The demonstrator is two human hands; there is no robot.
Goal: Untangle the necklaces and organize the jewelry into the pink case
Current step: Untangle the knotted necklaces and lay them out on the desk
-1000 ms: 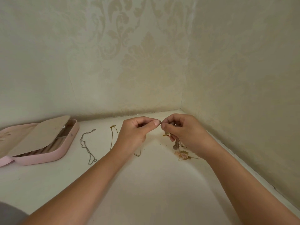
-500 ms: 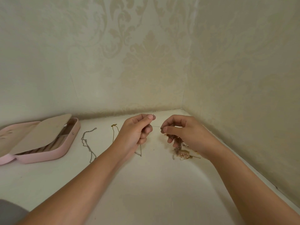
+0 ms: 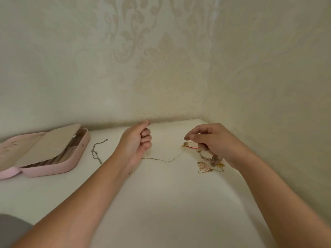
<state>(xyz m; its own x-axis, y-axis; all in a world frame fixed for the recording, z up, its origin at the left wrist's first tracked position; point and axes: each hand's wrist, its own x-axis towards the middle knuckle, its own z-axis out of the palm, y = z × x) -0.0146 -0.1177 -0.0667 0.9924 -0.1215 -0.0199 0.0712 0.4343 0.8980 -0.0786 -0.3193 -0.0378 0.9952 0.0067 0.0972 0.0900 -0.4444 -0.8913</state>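
On the white surface (image 3: 161, 203), between the two hands, a thin chain (image 3: 166, 160) lies in a shallow sag. One end runs toward the tangle of jewelry (image 3: 213, 161), and the other passes out of sight behind the heel of the left hand (image 3: 136, 142). Left fingers (image 3: 146, 137) are curled, thumb pressed against the forefinger. Whether the chain's end sits in that pinch cannot be told. The right hand (image 3: 216, 140) hovers just above the tangle with thumb and forefinger tips meeting. Its curled lower fingers hold a red cord (image 3: 193, 148) clear of the surface, and a gold charm (image 3: 184, 144) hangs at the cord's free end, just below the pinch. The tangle itself, pinkish and gold pieces mixed, rests on the surface under that hand. A silver chain (image 3: 96, 153) lies loose to the left of the left forearm, apart from the thin chain. Further left sits the pink case (image 3: 53, 170), open, with a beige flap (image 3: 53, 140) raised at a slant over its ridged compartments. Patterned cream walls (image 3: 161, 68) meet in a corner behind the hands.
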